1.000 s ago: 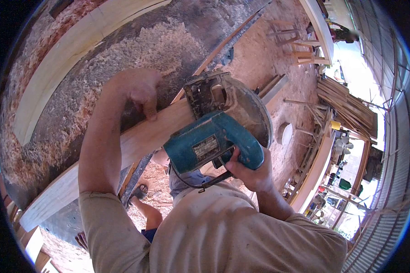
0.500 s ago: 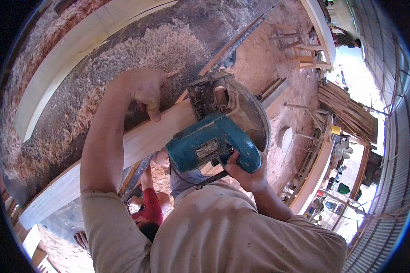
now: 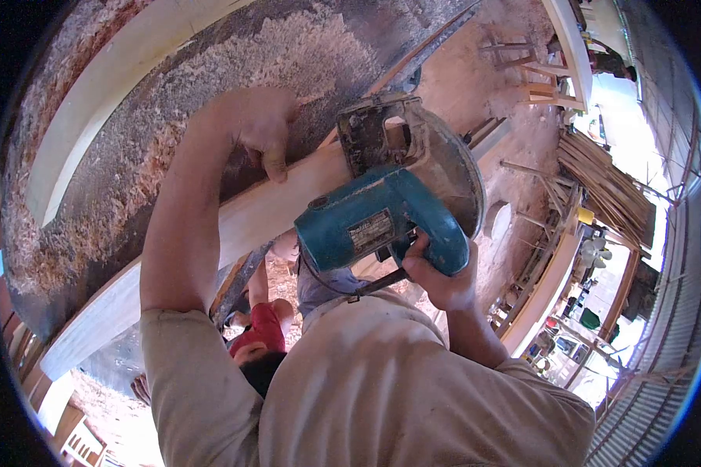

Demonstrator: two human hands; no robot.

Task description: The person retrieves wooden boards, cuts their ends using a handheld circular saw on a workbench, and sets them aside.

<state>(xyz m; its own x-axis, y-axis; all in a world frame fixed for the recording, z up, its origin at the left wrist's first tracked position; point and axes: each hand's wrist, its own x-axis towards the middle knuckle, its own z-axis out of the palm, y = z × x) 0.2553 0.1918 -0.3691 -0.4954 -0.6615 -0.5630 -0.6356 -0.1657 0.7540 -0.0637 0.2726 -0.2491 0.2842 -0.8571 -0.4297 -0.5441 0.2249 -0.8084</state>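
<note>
Handheld power saw (image 3: 343, 214): teal motor housing, teal loop handle (image 3: 440, 226), scuffed dark metal base plate (image 3: 358, 132), dusty grey rounded guard (image 3: 461, 175). It sits directly within the right fingers' grasp, its housing extending to their left and its guard rising above them.

Right hand (image 3: 448, 284): fingers wrapped around the loop handle, clamped on it; the thumb lies along the handle's inner side.

Black power cable (image 3: 382, 282): just beside the right fingers, on their left.

Long plank of pale, smooth wood (image 3: 292, 198): directly below the left thumb, running from under the left forearm up towards the base plate, which overlaps it in view. Contact between plate and wood cannot be told.

Left hand (image 3: 261, 128): bent at the wrist, thumb pointing down to the plank's upper edge, the other fingers curled away above it. Their tips are hidden; whether they grip anything cannot be told.

Dark worktop (image 3: 358, 78): behind and above the left fingers, strewn with pale wood shavings (image 3: 296, 54).

Curved board of pale wood (image 3: 89, 105): on the worktop, well apart from the left fingers, beyond them to the left.

Person in a red shirt (image 3: 265, 331): below the plank, left of the right fingers and well apart.

Pile of brown timber (image 3: 607, 187): far to the right of the right fingers and above them.

Yellow container (image 3: 585, 215): right of the right fingers, below the timber.
</note>
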